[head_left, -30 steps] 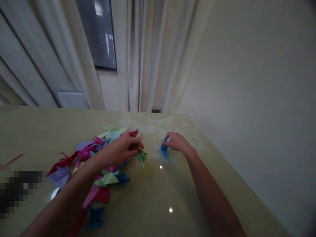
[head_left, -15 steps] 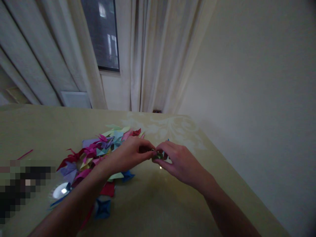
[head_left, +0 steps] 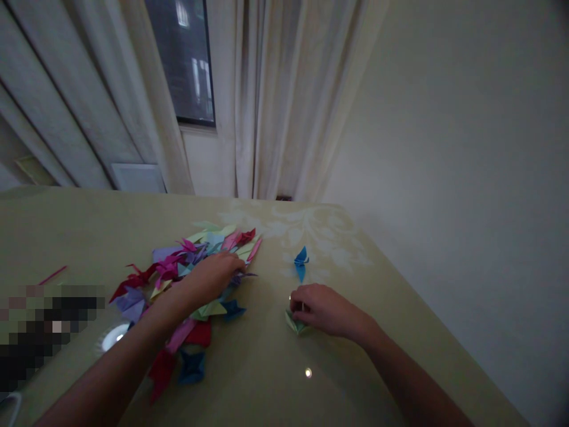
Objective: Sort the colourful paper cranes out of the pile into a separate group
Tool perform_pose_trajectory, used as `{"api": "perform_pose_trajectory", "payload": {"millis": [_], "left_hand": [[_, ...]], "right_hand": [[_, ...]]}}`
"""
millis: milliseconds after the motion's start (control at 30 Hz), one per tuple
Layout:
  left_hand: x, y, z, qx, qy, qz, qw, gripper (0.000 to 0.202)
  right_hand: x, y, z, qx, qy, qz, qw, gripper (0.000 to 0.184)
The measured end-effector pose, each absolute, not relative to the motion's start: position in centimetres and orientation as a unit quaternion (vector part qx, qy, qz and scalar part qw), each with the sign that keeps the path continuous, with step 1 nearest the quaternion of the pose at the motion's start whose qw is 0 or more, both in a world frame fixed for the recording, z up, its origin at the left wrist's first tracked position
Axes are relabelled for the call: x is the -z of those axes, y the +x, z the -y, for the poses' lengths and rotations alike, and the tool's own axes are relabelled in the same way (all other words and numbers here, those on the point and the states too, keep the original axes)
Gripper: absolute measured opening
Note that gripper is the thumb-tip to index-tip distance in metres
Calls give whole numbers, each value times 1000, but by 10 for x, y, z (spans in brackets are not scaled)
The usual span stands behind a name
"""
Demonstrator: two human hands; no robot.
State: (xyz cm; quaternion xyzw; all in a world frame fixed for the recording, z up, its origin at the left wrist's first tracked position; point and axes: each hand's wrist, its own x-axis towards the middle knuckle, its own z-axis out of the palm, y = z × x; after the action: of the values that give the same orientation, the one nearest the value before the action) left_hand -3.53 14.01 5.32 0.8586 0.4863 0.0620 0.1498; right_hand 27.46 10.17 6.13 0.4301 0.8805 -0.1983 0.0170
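My right hand (head_left: 322, 305) is low over the table, its fingers curled in a pinch on a pale green folded origami piece (head_left: 294, 323). Part of that piece is hidden under the fingers. Just beyond it lies a blue origami crane (head_left: 301, 261). My left hand (head_left: 217, 273) reaches down into a pile of colourful folded origami (head_left: 169, 267), close to a purple piece (head_left: 242, 277). Its fingertips point down and away, so I cannot see what they grip, if anything.
The table (head_left: 355, 367) ends along a slanted edge at the right, beside the wall. A round shiny white object (head_left: 113, 338) sits left of my left forearm. A thin pink strip (head_left: 53, 275) lies at the far left. Curtains (head_left: 284, 118) hang behind.
My hands, together over the table before with the green piece between them, have parted. My left went left to the pile; my right lowered the green piece toward me. The blue crane is uncovered.
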Motion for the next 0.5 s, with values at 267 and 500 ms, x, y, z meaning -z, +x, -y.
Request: {"api": "perform_pose_trajectory", "payload": {"millis": [267,500], "left_hand": [[-68,-37,-133,-34,857,-489,160,47],[-67,-36,-139,-94,848,-507,118,22]], "right_hand": [[-65,268,-98,136,440,-887,29,11],[-76,276,-96,164,429,-887,-56,7]]}}
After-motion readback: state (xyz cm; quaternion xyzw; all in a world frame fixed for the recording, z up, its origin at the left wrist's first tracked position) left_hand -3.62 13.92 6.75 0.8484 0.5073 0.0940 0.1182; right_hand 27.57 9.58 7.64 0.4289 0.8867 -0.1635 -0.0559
